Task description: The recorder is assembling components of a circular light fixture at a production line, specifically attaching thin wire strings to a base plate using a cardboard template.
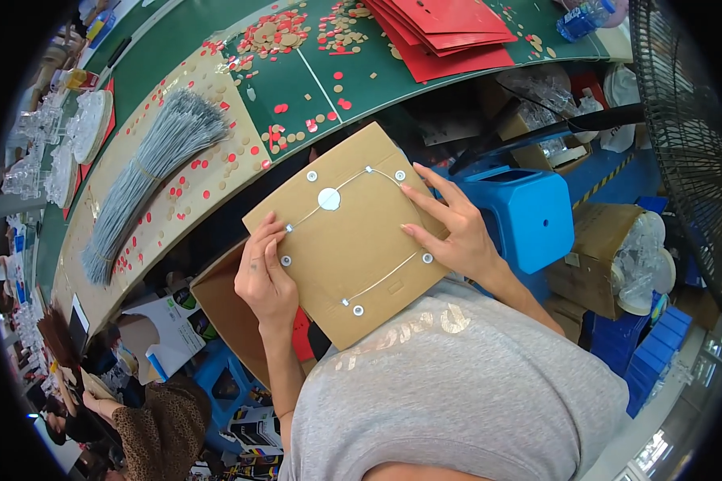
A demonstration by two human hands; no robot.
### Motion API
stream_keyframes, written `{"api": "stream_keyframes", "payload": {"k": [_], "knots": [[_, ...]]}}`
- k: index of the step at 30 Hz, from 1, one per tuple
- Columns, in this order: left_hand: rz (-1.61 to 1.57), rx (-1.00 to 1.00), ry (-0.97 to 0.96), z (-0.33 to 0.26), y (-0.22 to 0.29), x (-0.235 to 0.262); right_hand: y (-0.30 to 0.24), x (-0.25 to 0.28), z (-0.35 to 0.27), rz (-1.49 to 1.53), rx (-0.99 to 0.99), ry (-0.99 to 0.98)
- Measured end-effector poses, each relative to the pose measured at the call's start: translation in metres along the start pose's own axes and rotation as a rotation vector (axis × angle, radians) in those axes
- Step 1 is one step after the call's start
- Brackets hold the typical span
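Note:
A square brown cardboard panel [361, 248] rests tilted against my lap and is held between both hands. Round white-and-grey fasteners sit near its corners, and a white disc [329, 199] shows near its upper left. Thin pale wires [381, 277] run across its face, with small white bits at some of their ends. My left hand [266, 268] grips the panel's left edge, fingers bent over the face by a wire end. At the right edge, my right hand [451, 220] holds the panel, its fingers and thumb on the face close to two fasteners.
A bundle of grey wire ties [156, 176] lies on the curved table [217, 178] at left. Red and tan discs [277, 36] are scattered beyond, near stacked red sheets [445, 32]. A blue stool [525, 212], open cartons [606, 256] and a black fan [690, 120] stand at right.

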State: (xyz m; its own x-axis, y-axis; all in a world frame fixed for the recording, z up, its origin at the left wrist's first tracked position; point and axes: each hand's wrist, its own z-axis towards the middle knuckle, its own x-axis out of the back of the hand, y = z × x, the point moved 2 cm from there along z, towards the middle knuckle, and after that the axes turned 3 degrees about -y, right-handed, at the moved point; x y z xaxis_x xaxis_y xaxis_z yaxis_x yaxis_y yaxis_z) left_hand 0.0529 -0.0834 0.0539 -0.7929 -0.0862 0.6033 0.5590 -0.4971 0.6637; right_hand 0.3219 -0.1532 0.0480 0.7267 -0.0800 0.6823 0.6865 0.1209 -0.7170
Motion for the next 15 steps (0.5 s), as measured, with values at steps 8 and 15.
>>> {"api": "stream_keyframes", "payload": {"k": [8, 15], "knots": [[-0.453, 0.178, 0.142, -0.015, -0.013, -0.017, -0.001, 0.000, 0.005, 0.060, 0.024, -0.047], [-0.207, -0.113, 0.105, -0.011, -0.001, -0.011, -0.011, -0.005, 0.006, -0.040, -0.008, -0.068]]}}
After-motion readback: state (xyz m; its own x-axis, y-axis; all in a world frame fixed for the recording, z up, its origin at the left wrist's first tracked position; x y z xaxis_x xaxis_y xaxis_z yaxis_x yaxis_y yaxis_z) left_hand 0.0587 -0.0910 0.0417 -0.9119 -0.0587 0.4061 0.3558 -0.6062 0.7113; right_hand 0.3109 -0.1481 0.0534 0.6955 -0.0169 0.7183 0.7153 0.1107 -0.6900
